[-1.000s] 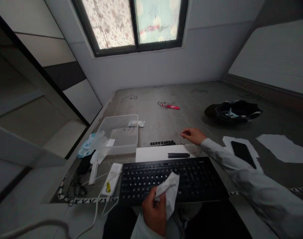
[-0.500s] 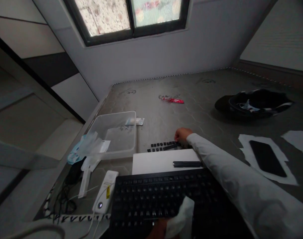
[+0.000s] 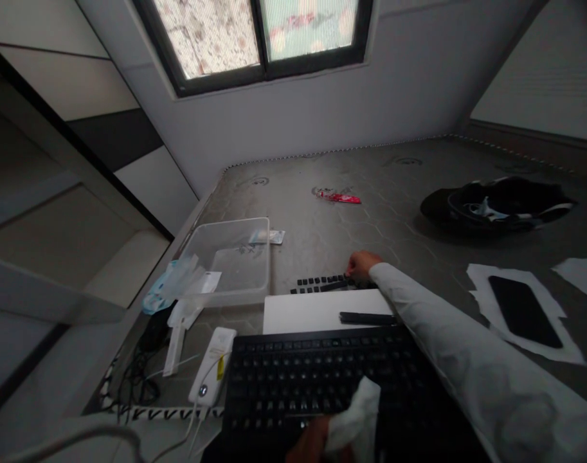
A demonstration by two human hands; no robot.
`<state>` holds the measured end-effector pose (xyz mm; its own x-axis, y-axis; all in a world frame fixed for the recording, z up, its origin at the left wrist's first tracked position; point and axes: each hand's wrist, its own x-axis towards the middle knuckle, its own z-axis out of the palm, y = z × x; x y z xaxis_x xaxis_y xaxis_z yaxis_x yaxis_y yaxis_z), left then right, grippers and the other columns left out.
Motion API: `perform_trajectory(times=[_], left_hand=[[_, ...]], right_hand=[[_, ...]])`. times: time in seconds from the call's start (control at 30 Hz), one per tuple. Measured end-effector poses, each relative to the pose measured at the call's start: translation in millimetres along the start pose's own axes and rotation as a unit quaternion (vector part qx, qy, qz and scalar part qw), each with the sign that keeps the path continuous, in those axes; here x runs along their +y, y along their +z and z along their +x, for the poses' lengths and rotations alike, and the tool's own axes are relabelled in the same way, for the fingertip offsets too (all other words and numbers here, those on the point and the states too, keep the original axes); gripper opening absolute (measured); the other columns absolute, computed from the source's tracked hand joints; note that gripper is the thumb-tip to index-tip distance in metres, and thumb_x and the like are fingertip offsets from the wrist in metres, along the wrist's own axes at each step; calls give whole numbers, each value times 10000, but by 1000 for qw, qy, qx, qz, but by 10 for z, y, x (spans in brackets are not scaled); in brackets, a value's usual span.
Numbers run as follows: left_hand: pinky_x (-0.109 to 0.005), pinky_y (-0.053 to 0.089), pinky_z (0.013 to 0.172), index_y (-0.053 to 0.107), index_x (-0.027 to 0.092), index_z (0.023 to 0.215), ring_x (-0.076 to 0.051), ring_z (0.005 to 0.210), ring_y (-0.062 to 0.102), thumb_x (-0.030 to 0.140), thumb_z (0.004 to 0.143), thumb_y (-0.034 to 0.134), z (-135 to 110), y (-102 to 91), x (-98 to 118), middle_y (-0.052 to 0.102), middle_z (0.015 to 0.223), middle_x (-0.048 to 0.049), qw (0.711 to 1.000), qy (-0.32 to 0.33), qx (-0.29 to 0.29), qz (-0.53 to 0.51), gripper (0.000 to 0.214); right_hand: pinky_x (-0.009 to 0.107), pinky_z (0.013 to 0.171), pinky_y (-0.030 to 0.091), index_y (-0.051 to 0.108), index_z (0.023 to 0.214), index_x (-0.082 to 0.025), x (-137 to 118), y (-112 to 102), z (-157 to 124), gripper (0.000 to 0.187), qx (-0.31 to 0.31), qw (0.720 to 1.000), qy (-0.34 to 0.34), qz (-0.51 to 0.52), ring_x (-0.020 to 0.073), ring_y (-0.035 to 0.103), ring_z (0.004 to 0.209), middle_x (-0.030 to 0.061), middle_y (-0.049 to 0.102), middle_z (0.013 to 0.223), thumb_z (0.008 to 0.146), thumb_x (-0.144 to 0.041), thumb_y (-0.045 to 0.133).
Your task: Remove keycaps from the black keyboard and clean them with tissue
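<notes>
Cut off below, the left hand (image 3: 315,440) pinched a tissue (image 3: 361,415), which hid part of the keyboard (image 3: 283,373); the fingertips of the right hand (image 3: 363,263) were too dim to tell whether they gripped anything. The keyboard ran lengthwise left to right. Beyond it, loose keys (image 3: 317,280) lay in rows, mostly left of the right hand.

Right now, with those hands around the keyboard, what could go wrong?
The right hand is at the rows of small black keys, so it might knock some out of line. The right sleeve is close to the dark stick on the white sheet and could nudge it. The white tissue in the left hand might catch on the keyboard.
</notes>
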<state>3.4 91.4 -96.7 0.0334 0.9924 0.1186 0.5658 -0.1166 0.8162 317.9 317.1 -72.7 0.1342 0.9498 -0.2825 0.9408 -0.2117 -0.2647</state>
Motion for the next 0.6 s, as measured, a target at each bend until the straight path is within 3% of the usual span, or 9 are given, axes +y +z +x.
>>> perform_trajectory(times=[0.17,0.2,0.3,0.37,0.47,0.6], left_hand=[[-255,464,478,719,235,775,-179,482,593,511,759,500,-356,-64,220,673,597,-56,999,12,51,9,353],[-248,478,515,716,218,795,-181,527,614,503,770,493,-400,-74,290,683,637,-63,996,10,87,11,363],[-202,439,454,698,197,832,-154,520,604,496,799,476,-415,-113,513,668,617,-44,993,-3,113,-25,374],[-190,419,436,690,194,819,-137,492,580,492,799,490,-363,-159,643,657,597,-27,992,-12,113,-48,359],[-200,464,517,703,183,855,-156,603,624,499,805,476,-285,-249,769,701,729,-56,988,-5,123,-94,393],[-200,456,500,712,165,907,-140,535,595,517,782,498,-259,-331,802,705,701,-54,984,-50,125,-116,431]], right_hand=[[281,594,396,742,709,-246,44,-194,-120,169,62,997,-9,38,211,639,726,77,723,777,671,-402,690],[276,589,391,740,716,-245,56,-253,-176,185,74,996,-10,42,205,636,716,72,724,774,677,-417,685],[263,586,379,731,736,-239,61,-461,-457,231,114,992,-28,55,190,628,703,58,723,779,691,-457,668],[262,593,375,725,741,-236,16,-614,-757,244,151,984,-51,73,191,622,712,50,720,779,701,-468,659],[267,607,382,719,762,-228,-144,-805,-1389,256,198,967,-89,131,186,607,692,40,708,754,727,-468,637],[276,665,405,714,811,-229,-484,-746,-2412,274,204,938,-121,253,183,598,709,33,708,801,753,-476,610]])
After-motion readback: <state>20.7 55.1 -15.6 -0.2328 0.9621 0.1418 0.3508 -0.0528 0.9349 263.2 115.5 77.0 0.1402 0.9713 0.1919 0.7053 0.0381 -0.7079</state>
